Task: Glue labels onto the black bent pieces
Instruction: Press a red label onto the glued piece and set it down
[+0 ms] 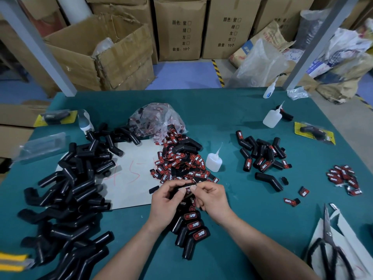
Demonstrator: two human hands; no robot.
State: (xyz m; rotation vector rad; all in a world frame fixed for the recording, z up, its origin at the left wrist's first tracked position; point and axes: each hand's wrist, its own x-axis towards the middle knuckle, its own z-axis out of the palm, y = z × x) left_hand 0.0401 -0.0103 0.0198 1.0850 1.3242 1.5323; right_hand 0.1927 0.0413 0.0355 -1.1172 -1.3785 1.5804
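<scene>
While left hand and right hand pinch it over the green table, black bent rubber piece runs left-right, red-black label between the thumbs.

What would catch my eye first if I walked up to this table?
First, the two hands at the near middle of the green table: the left hand and right hand pinch one black bent piece between them. Behind them lies a red-and-black heap of labels, and a big pile of unlabelled black pieces fills the left side.
</scene>
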